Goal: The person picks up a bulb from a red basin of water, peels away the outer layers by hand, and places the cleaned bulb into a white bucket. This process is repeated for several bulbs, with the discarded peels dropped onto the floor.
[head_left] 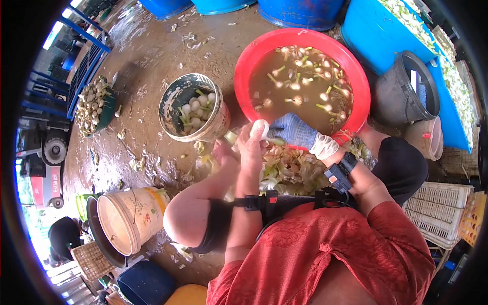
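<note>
Bare-skinned, my left hand (250, 142) is closed around a white bulb (264, 130) at the middle of the view. My right hand (295, 131), in a blue-grey glove, is closed at the bulb's right side; a small greenish piece shows beneath its fingers, and whether it holds a tool is hidden. Just beyond my hands, a red tub (365, 84) holds brown water with several bulbs (325, 96) floating in it. To the left of my hands stands a bucket (218, 114) with peeled white bulbs (195, 109) inside. Leafy peelings (295, 170) lie below my hands.
Blue tubs (386, 35) stand at the top and right, one heaped with peelings. A dark bucket (391, 99) is right of the red tub. Unpeeled bulbs (93, 104) are piled at left. A cream bucket (140, 216) lies tipped lower left; white crates (437, 213) are lower right.
</note>
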{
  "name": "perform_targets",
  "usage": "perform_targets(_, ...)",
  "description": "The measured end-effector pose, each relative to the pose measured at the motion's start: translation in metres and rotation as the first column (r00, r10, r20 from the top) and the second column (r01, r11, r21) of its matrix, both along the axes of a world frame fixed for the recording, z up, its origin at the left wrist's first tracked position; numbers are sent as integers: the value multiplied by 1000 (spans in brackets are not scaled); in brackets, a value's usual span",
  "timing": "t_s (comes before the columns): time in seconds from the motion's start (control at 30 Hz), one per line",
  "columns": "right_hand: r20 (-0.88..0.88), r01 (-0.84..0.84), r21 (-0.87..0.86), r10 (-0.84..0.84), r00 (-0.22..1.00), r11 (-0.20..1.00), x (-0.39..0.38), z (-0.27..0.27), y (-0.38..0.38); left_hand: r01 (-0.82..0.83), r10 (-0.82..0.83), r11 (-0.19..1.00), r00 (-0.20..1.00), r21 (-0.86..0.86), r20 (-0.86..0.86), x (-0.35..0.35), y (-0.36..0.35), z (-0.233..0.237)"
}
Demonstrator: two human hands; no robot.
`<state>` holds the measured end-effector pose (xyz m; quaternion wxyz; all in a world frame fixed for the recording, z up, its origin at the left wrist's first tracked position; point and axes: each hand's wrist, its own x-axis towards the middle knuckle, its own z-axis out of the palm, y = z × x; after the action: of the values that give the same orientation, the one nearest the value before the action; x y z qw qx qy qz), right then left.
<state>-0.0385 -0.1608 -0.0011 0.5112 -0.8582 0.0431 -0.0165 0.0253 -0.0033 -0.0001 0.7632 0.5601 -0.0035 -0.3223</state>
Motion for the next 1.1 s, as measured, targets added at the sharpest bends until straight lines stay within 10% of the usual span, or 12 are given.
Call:
perform_targets(0.2,48,82,95,-87,995,992,-9,-9,2,75,-78,996,994,46,73,-4,2,8)
perform_targets(0.3,-160,102,41,-94,983,994,-16,-10,6,159,-230,970,853,186,468,-10,-3,5)
perform_targets(0.43,-202,171,282,-116,973,944,-20,-20,-3,237,-217,957,967,-165,131,-3,2,15)
perform_targets(0.5,397,58,-346,90,913,936,-20,-23,-8,196,-192,965,981,-174,40,-4,2,6)
perform_targets(0.63,399,33,-477,183,899,879,-21,-15,-11,241,-244,966,970,88,22,-9,1,-5)
perform_targets(0.7,59,122,358,-152,987,926,-24,2,-13,173,-195,965,976,-199,-100,-5,4,-7)
perform_targets(0.77,-178,179,984,-167,970,-7,-23,5,-37,173,-210,947,971,-271,-116,0,9,-17)
perform_targets(0.87,-107,147,980,-268,957,134,-33,22,-52,-2,-165,827,955,-563,-246,8,11,-28)
perform_targets(0.9,-18,48,906,-74,997,420,-36,34,-46,1,-170,824,954,-566,-247,7,8,-22)
perform_targets(0.93,-38,-78,485,110,993,871,-35,20,-44,-66,-62,875,968,-481,-244,5,5,-13)
perform_targets(0.97,-164,-262,-109,243,956,959,-33,2,-40,-137,47,911,972,-389,-230,4,3,-7)
perform_targets(1.1,-112,87,599,-25,993,796,-37,-17,-3,-247,233,966,960,80,155,3,-4,-21)
